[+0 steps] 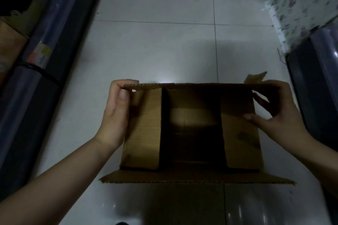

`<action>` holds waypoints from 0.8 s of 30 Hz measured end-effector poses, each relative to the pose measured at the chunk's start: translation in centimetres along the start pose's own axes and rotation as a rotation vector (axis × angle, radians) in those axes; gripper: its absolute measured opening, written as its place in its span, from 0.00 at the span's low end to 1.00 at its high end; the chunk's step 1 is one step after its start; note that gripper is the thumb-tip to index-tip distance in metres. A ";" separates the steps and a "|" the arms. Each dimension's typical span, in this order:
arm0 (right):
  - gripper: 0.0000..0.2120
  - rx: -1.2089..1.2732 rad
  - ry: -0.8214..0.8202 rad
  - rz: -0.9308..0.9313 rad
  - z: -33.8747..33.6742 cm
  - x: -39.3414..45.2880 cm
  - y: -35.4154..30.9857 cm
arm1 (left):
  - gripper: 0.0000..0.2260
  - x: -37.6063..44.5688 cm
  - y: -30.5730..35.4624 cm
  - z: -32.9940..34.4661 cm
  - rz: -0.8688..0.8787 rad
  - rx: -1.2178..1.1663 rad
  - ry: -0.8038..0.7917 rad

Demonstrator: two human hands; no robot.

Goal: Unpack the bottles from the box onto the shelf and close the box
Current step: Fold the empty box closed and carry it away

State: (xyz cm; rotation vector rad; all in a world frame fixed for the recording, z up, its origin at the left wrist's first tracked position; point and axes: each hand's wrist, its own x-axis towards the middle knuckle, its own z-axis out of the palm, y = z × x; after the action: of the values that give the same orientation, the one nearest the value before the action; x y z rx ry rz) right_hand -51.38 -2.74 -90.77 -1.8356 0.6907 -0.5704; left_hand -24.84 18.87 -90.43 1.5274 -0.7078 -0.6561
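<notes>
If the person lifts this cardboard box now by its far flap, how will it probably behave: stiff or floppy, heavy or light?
The cardboard box probably feels light: no bottles show in its dark inside. The far flap, gripped by the left hand and right hand, would likely bend at its fold. The corrugated walls look fairly stiff, yet the open top may twist.

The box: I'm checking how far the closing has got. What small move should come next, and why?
Probably fold the far flap down toward the person. The box shows no bottles, its two side flaps already lie folded in, and the left hand and right hand grip that flap's two ends. The near flap lies open outward.
</notes>
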 end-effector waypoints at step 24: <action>0.37 -0.233 0.095 0.224 1.9 -0.5 0.2 | 0.21 -0.1 -0.9 -0.6 -0.032 0.610 -0.128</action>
State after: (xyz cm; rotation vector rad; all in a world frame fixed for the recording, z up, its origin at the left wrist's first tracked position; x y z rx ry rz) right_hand -50.46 -1.18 -91.63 -1.9197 1.0483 -0.4458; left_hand -24.37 19.37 -91.29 2.0687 -1.0458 -0.5926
